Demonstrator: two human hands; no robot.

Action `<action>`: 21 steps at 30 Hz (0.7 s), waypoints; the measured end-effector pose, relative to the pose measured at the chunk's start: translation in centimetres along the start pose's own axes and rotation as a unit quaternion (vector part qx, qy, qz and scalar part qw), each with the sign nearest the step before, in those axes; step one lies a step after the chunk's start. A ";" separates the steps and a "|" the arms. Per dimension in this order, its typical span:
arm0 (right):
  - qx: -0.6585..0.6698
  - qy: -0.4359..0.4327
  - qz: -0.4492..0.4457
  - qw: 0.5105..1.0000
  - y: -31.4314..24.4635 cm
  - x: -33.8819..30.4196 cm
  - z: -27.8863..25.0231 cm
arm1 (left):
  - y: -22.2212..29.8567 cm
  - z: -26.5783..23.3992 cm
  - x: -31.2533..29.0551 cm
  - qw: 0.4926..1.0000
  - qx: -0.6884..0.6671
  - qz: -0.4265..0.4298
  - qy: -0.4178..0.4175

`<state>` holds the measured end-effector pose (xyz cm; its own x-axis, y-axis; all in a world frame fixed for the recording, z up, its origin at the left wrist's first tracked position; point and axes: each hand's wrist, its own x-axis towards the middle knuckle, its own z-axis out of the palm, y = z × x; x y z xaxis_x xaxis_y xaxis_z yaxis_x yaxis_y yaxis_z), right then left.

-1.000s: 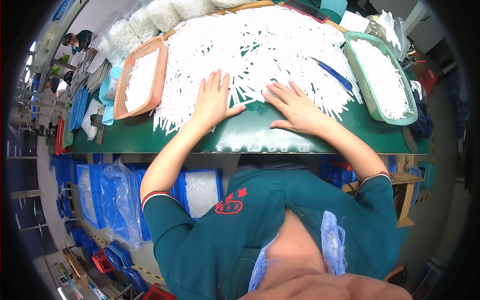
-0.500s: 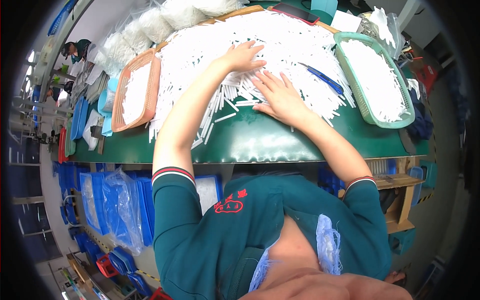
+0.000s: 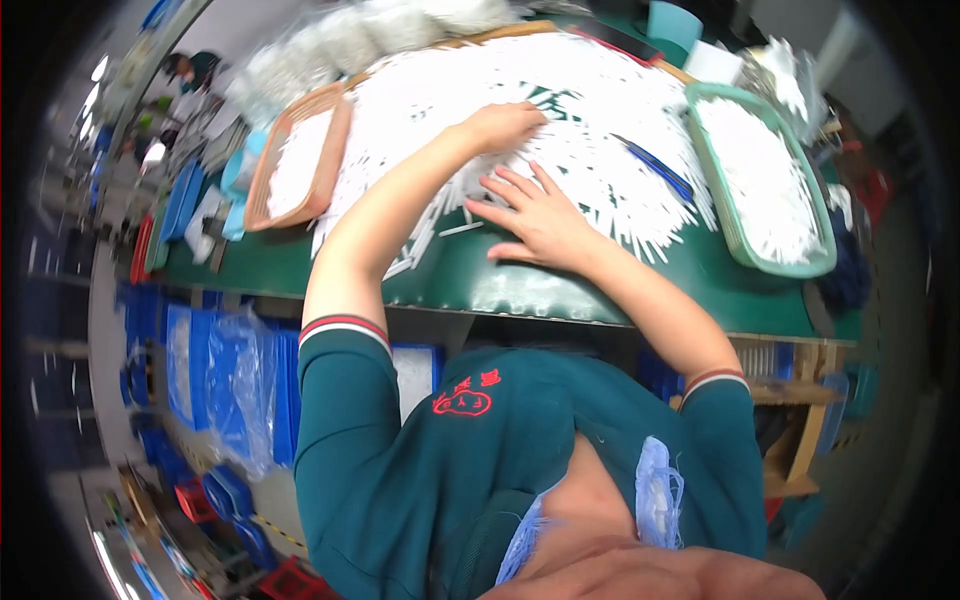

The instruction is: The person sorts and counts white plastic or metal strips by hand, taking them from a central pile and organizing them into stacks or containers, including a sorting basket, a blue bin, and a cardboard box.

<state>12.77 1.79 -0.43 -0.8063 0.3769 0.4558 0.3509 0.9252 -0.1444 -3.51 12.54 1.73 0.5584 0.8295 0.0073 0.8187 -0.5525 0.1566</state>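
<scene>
Right of the orange basket (image 3: 334, 152), white sticks (image 3: 430, 90) cover the table (image 3: 750, 300). The left hand (image 3: 508, 127) curls over them; whether it grips any, I cannot tell. The right hand (image 3: 545, 222) has fingers widely spread, seemingly empty. Gentle sweeping, away from the knife (image 3: 660, 172), should be best.
</scene>
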 end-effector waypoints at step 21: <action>0.037 0.006 -0.025 0.999 -1.0 0.7 1.2 | 4.4 0.9 0.6 0.975 0.171 -0.126 -0.065</action>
<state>11.32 1.22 -1.02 -0.8164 0.3294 0.4743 0.2737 0.9440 -0.1844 0.56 10.56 1.52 0.3278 0.9374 -0.1176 0.9164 -0.3457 -0.2015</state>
